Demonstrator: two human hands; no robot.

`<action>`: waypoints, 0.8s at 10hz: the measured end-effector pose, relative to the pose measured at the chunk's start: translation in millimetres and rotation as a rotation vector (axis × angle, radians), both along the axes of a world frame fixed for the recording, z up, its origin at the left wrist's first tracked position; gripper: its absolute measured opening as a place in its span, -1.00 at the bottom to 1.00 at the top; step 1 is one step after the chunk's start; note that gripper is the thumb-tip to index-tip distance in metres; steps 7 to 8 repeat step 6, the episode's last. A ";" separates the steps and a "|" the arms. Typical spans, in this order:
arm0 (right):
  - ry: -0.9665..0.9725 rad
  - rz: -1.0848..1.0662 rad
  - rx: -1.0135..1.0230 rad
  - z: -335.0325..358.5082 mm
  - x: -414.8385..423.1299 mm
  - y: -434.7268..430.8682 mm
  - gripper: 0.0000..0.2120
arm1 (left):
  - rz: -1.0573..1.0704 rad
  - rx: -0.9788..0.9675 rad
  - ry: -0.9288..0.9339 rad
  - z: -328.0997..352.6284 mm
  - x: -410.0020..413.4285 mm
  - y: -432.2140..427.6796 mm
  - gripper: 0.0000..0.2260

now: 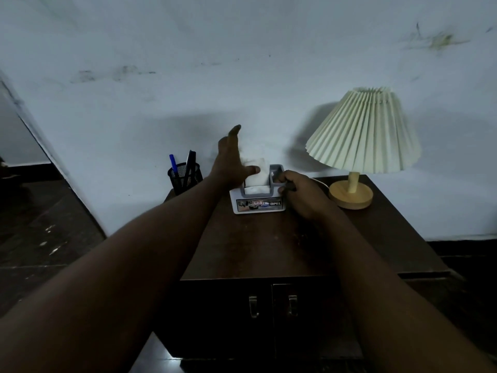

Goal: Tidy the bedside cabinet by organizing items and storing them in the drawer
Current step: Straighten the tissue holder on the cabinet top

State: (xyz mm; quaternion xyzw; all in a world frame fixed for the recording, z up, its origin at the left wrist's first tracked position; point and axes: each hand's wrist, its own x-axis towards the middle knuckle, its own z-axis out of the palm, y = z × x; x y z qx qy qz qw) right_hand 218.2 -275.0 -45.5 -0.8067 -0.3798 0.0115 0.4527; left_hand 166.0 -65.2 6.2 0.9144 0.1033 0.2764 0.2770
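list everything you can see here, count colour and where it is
cabinet: 1, dark brown, centre, against the wall
door handles: 2, metal, cabinet front
pen holder: 1, black mesh, back left corner of the cabinet top
blue pen: 1, blue, standing in the pen holder beside dark pens
organiser box: 1, white and grey, back centre
white tissue: 1, white, in the box's left compartment
lamp: 1, cream pleated shade, wooden base, back right
left hand: 1, fingers straight, thumb on the tissue
right hand: 1, grips a small dark item at the box's right compartment
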 end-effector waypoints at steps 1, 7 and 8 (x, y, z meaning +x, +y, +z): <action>0.029 -0.028 0.043 0.0 -1.5 -0.9 -0.80 | 0.011 -0.061 -0.003 0.5 0.1 2.2 0.08; -0.170 -0.072 -0.186 25.3 -48.8 -6.5 -0.21 | 0.046 -0.050 0.067 -0.1 -82.4 -21.5 0.05; -0.170 -0.072 -0.186 25.3 -48.8 -6.5 -0.21 | 0.046 -0.050 0.067 -0.1 -82.4 -21.5 0.05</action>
